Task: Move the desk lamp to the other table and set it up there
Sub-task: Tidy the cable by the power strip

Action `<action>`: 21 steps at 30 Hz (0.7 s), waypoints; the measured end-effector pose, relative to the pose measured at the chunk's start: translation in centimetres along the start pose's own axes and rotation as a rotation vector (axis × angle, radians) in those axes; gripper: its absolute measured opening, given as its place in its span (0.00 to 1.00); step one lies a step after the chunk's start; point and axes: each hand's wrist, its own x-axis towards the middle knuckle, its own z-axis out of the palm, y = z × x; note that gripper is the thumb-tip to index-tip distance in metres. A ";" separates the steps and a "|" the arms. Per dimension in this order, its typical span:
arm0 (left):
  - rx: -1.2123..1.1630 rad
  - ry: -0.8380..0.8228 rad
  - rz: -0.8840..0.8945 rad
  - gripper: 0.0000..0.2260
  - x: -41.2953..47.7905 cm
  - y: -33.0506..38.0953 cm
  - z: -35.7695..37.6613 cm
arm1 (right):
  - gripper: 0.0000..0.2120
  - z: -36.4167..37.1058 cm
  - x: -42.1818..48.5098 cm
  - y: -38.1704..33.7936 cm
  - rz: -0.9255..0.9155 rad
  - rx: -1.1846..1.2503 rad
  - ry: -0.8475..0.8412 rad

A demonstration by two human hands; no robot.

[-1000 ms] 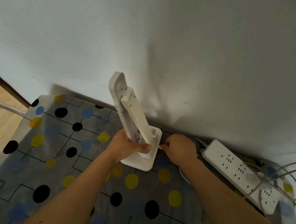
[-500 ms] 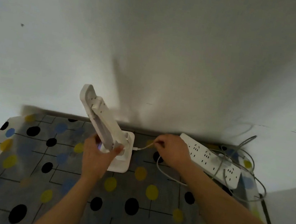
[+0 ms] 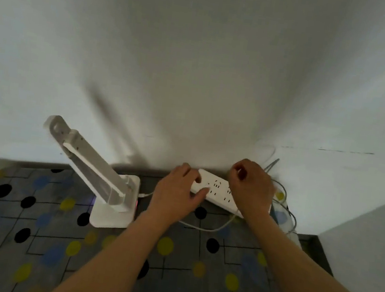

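Observation:
The white desk lamp (image 3: 108, 183) stands folded on its square base on the spotted tablecloth (image 3: 52, 237), close to the wall. Its thin white cable (image 3: 210, 229) leaves the base, passes under my left wrist and loops up under my right hand. My left hand (image 3: 175, 195) grips the left end of the white power strip (image 3: 217, 189), thumb on its front edge. My right hand (image 3: 250, 188) hovers over the strip's right half with fingers curled around the cable's end; the plug itself is hidden.
The white wall (image 3: 196, 72) rises directly behind the lamp and strip. Several grey cables (image 3: 286, 204) tangle at the strip's right end. A pale surface (image 3: 365, 242) borders the table on the right. The cloth extends toward me and to the left.
My left hand let go of the lamp and moved right onto the power strip. My right hand travelled right along the cable to above the strip. The view shifted right.

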 end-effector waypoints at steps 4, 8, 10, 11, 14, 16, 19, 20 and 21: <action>-0.068 -0.386 -0.121 0.34 3.2 4.5 3.8 | 0.10 -2.5 0.3 5.1 0.214 -0.235 -0.022; 0.101 -0.601 -0.209 0.21 3.8 6.5 6.9 | 0.21 -4.6 0.0 10.3 0.463 -0.412 -0.468; -0.003 -0.512 -0.280 0.07 4.0 6.4 7.5 | 0.20 -5.0 0.0 11.6 0.520 -0.309 -0.605; -0.151 -0.433 -0.354 0.08 4.2 6.1 7.3 | 0.21 -4.8 0.0 11.8 0.519 -0.262 -0.620; -0.646 -0.205 -0.544 0.09 6.4 6.2 6.6 | 0.29 -4.3 0.4 11.9 0.477 -0.269 -0.598; -0.698 -0.243 -0.505 0.08 7.7 6.1 6.4 | 0.30 -4.0 0.7 11.9 0.445 -0.376 -0.613; -0.532 -0.548 -0.357 0.14 8.0 5.9 7.1 | 0.21 -3.7 1.0 12.2 0.478 -0.512 -0.691; -0.414 -0.620 -0.291 0.17 7.7 5.9 7.5 | 0.17 -3.5 1.1 12.3 0.501 -0.516 -0.712; -0.307 -0.655 -0.236 0.19 7.4 5.8 7.9 | 0.14 -3.3 1.1 12.4 0.525 -0.485 -0.711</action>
